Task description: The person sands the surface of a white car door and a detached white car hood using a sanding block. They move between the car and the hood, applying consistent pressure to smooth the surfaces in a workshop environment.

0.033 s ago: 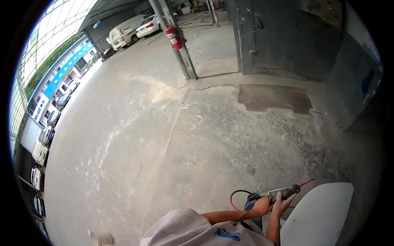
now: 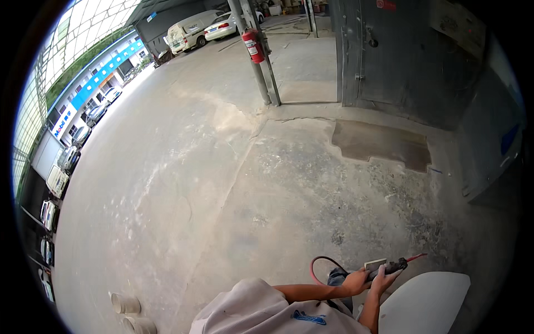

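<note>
Nothing has visibly shifted since the earlier frame: both hands stay on the dark spray tool (image 2: 389,266), just beyond the near-left edge of the white panel (image 2: 425,303). Left hand (image 2: 356,281) has its fingers curled around the tool's rear. Right hand (image 2: 382,278) closes on its underside; finger detail there is too small to read. A red hose (image 2: 320,264) loops left of the panel, its lower run hidden behind the forearm. The panel's near edge is cut off.

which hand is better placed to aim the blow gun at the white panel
Right, probably. The right hand grips the blow gun nearest its red nozzle, beside the white panel. The left hand holds further back, by the red hose.
</note>
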The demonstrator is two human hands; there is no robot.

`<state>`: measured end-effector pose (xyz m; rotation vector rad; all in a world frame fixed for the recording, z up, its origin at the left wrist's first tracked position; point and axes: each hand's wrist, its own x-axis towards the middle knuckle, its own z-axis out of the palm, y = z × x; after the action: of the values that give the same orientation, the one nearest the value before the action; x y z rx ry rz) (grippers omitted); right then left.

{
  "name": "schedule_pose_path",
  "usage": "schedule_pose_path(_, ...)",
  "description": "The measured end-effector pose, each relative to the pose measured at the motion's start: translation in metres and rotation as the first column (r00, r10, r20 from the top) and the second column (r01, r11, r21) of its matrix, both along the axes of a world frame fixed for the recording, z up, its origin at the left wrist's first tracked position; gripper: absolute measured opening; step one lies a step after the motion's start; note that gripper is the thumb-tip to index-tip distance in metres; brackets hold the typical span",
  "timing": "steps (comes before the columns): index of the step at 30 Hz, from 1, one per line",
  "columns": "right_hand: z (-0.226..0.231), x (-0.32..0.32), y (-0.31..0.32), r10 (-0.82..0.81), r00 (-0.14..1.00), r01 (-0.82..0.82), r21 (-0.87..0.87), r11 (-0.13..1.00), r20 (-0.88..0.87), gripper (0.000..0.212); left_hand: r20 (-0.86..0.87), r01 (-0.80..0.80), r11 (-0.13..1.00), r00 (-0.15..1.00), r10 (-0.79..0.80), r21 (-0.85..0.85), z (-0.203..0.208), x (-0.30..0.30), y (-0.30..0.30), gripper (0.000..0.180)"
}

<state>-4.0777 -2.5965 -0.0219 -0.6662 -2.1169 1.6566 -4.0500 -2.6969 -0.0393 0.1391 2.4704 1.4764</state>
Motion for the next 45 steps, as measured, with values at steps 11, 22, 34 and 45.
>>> schedule_pose_path(11, 0.108, -0.291, 0.23, -0.205, 0.94, 0.153, -0.201, 0.968, -0.273, 0.066, -0.002, 0.275, 0.957, 0.961, -0.277, -0.096, 0.019, -0.212, 0.124, 0.031)
schedule_pose_path(22, 0.237, -0.192, 0.682, -0.751, 0.346, 0.856, -0.139, 0.498, -0.562, 0.021, -0.227, 0.598, 0.737, 0.706, -0.67, -0.315, -0.093, -0.537, 0.189, 0.016)
schedule_pose_path(34, 0.027, 0.166, 0.266, -0.247, -0.908, 0.417, 0.684, -0.599, 0.338, 0.035, -0.355, 0.922, 0.092, -0.052, -0.934, -0.376, 0.018, -0.729, 0.599, 0.032)
schedule_pose_path(45, -0.09, -0.185, 0.436, -0.266, -0.615, 0.717, 0.385, -0.581, 0.742, 0.038, -0.185, 0.86, -0.124, -0.244, -0.952, -0.495, 0.071, -0.789, 0.876, 0.045)
